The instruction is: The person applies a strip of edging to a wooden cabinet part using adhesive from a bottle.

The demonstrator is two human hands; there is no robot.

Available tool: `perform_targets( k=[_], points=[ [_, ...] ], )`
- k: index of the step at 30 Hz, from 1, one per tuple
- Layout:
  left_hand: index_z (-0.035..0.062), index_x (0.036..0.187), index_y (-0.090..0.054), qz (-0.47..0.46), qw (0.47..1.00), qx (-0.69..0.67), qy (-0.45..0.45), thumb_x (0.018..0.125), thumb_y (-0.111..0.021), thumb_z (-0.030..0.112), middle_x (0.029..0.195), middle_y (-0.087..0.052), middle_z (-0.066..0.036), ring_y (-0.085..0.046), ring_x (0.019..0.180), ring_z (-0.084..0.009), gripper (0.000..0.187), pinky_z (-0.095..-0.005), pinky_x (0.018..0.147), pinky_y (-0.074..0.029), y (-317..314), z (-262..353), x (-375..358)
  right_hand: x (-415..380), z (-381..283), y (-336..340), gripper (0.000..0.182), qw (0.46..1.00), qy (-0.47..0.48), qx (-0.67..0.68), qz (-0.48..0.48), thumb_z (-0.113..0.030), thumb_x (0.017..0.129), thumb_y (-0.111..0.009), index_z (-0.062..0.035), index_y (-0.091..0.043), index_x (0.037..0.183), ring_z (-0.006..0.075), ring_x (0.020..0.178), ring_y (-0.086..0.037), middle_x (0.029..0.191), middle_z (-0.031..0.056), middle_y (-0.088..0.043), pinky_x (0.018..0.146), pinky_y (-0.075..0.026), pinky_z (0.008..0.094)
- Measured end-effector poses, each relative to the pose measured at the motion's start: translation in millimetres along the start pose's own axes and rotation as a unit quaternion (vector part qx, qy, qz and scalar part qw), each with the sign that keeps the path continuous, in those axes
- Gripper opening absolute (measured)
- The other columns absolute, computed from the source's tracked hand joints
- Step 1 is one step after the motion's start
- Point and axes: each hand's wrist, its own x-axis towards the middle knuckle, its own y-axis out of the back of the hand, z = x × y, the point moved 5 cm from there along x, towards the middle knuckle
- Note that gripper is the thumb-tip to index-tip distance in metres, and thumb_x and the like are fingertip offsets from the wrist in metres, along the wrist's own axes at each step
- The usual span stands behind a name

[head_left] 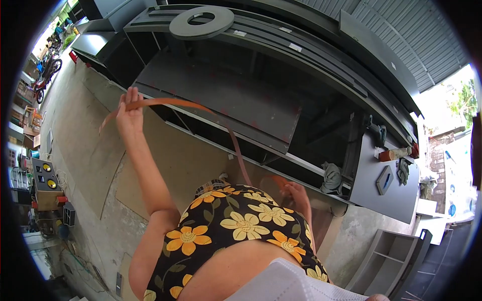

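A long, thin, flexible orange-brown strip (173, 102) bows through the air in front of me. My left hand (130, 111), its arm stretched out to the left, holds the strip near one end between thumb and fairly straight fingers. The short free end droops beyond that hand. From there the strip curves right and down towards my waist, where the flowered top hides part of it. My right hand (297, 194) is close to my body, fingers curled on an orange part that looks like the same strip. Its exact grip is partly hidden.
A large dark cabinet frame (241, 55) lies ahead, bearing a grey ring (202, 22) and a loose dark panel (216, 100). On the right, a grey board (369, 185) carries a bottle (395, 154), a power tool (375, 131) and rags. A small shelf unit (386, 258) stands lower right.
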Motion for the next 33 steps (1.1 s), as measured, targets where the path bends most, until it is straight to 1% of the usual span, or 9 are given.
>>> perform_targets(
  k=[1,3,8,11,14,17,20,26,33],
  points=[
    [-0.0011,0.123,-0.029,0.008,1.0,0.009,0.013,0.097,-0.027,0.017,0.124,-0.047,-0.024,-0.043,0.12,-0.0369,0.032,-0.0511,0.1,-0.036,-3,-11,12,-12,-16,3,0.018,0.998,-0.004,0.066,0.016,-0.018,0.085,-0.058,-0.0045,-0.062,0.095,0.0011,0.051,-0.04,0.064,-0.0062,-0.053,0.045,-0.028,0.0162],
    [-0.0012,0.124,-0.029,0.032,0.998,0.032,0.044,0.097,-0.026,0.017,0.123,-0.048,-0.024,-0.044,0.119,-0.0374,0.033,-0.0525,0.1,-0.035,-4,-32,43,-40,-59,10,0.016,0.997,-0.006,0.041,0.068,-0.019,0.084,-0.059,-0.0058,-0.061,0.094,0.0007,0.049,-0.037,0.06,-0.0084,-0.047,0.044,-0.026,0.0165],
    [-0.0023,0.128,-0.031,0.087,0.984,0.115,0.107,0.096,-0.034,0.022,0.128,-0.044,-0.023,-0.04,0.122,-0.0379,0.04,-0.0546,0.1,-0.033,0,-84,130,-105,-166,4,0.022,0.978,0.174,0.102,0.044,-0.024,0.085,-0.059,-0.0035,-0.057,0.092,0.0026,0.045,-0.035,0.059,-0.007,-0.047,0.043,-0.025,0.0176],
    [-0.0027,0.132,-0.03,0.12,0.964,0.17,0.165,0.093,-0.045,0.03,0.136,-0.034,-0.023,-0.034,0.126,-0.0374,0.053,-0.0532,0.101,-0.031,9,-116,185,-118,-206,-7,0.027,0.907,0.367,0.207,0.004,-0.026,0.084,-0.059,-0.0004,-0.055,0.092,0.0035,0.046,-0.035,0.055,-0.0065,-0.042,0.043,-0.024,0.0202],
    [-0.0023,0.135,-0.027,0.131,0.934,0.283,0.175,0.088,-0.054,0.037,0.14,-0.026,-0.022,-0.03,0.128,-0.0377,0.067,-0.052,0.101,-0.03,13,-133,222,-107,-244,-39,0.027,0.842,0.467,0.269,-0.018,-0.025,0.086,-0.056,0.0011,-0.052,0.095,0.0041,0.044,-0.031,0.052,-0.0055,-0.037,0.042,-0.023,0.0213],
    [-0.002,0.136,-0.025,0.092,0.893,0.388,0.208,0.082,-0.063,0.039,0.14,-0.026,-0.023,-0.034,0.125,-0.0394,0.078,-0.0512,0.098,-0.033,29,-144,236,-71,-266,-77,0.022,0.837,0.432,0.331,-0.061,-0.02,0.088,-0.052,0.0006,-0.051,0.096,0.0039,0.044,-0.03,0.053,-0.0056,-0.034,0.043,-0.024,0.0214],
    [-0.0011,0.137,-0.025,0.006,0.872,0.38,0.31,0.078,-0.068,0.037,0.139,-0.027,-0.025,-0.037,0.123,-0.0402,0.082,-0.0515,0.094,-0.036,79,-176,260,-27,-273,-117,0.021,0.845,0.373,0.38,-0.048,-0.017,0.089,-0.051,-0.0002,-0.052,0.102,0.0042,0.047,-0.032,0.057,-0.0055,-0.035,0.046,-0.026,0.0214],
    [0.0007,0.133,-0.03,0.0,0.844,0.427,0.324,0.076,-0.07,0.036,0.134,-0.034,-0.022,-0.048,0.112,-0.0349,0.077,-0.0463,0.086,-0.04,117,-187,191,49,-272,-170,0.019,0.866,0.28,0.404,-0.09,-0.022,0.09,-0.052,-0.0078,-0.054,0.102,0.0055,0.049,-0.032,0.056,-0.0048,-0.033,0.053,-0.03,0.0232],
    [0.0193,0.104,-0.058,-0.099,0.758,0.525,0.375,0.082,-0.063,0.037,0.099,-0.057,0.002,-0.056,0.097,-0.02,0.029,-0.0362,0.075,-0.042,170,-197,145,79,-272,-203,0.019,0.878,0.254,0.395,-0.089,-0.024,0.088,-0.053,-0.0094,-0.055,0.1,0.007,0.049,-0.032,0.054,-0.0041,-0.034,0.054,-0.03,0.0247]
  ],
)
